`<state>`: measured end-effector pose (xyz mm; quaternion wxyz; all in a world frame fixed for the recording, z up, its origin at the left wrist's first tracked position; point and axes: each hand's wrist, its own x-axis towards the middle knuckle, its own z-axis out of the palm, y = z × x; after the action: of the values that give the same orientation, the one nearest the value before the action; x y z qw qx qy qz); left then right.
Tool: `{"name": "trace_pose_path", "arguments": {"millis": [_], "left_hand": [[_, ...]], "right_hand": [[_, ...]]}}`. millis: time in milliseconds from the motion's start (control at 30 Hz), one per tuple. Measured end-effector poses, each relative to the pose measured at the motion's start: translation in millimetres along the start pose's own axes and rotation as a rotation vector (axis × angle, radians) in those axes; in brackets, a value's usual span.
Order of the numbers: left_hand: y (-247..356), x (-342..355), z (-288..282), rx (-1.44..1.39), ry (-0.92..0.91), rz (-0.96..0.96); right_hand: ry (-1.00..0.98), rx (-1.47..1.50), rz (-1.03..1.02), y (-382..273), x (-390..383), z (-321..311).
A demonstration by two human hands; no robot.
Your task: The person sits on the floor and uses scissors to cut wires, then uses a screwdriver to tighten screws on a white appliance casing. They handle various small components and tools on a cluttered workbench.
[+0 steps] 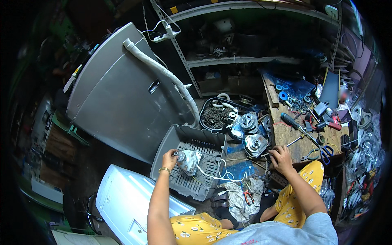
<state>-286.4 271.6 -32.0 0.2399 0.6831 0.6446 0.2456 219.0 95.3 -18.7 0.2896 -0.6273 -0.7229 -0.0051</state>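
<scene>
My left hand [168,161] has its fingers closed round the shaft end of a metal motor unit [189,162], which has a square plate and a round hub. The unit is inside a grey plastic crate-like base [164,143] with a slotted floor. A white cable [209,176] runs from beside it toward the right. By the workbench's near edge, my right hand [281,160] has curled fingers next to a thin metal rod [295,141]. What those fingers hold is partly hidden. Just left of that hand lies another round metal unit [256,145].
A large grey appliance cabinet [122,94] with a ribbed hose [159,70] leans behind the base. At left lies a white panel [126,196]. The wooden workbench [286,141] carries a screwdriver [289,119], pliers [312,154] and scissors [326,154]. A cloth [239,202] lies between my feet.
</scene>
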Motion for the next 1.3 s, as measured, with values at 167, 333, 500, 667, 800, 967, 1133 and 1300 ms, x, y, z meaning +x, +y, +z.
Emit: {"name": "trace_pose_path", "arguments": {"millis": [167,333,500,667,800,967,1133,1300], "left_hand": [[-1,1,17,0.050,-0.005,-0.050],[-16,-1,28,0.079,0.043,-0.006],[-29,0,38,0.092,0.066,-0.002],[-35,0,43,0.055,0.084,0.035],[-25,1,44,0.070,0.003,-0.058],[-45,-5,50,0.164,0.034,-0.006],[-55,-1,59,0.224,-0.212,-0.219],[-128,-5,67,0.071,-0.390,-0.272]], "right_hand": [[-0.014,-0.045,-0.009,-4,1,-1],[-0.013,-0.080,-0.018,-2,1,2],[-0.024,-0.098,-0.027,-3,3,2],[-0.035,-0.103,-0.026,-3,3,2],[-0.067,-0.100,0.000,-2,0,0],[-0.025,0.007,-0.067,-39,30,15],[-0.108,0.519,-0.092,-171,148,107],[-0.422,0.513,-0.104,-306,228,241]]}}
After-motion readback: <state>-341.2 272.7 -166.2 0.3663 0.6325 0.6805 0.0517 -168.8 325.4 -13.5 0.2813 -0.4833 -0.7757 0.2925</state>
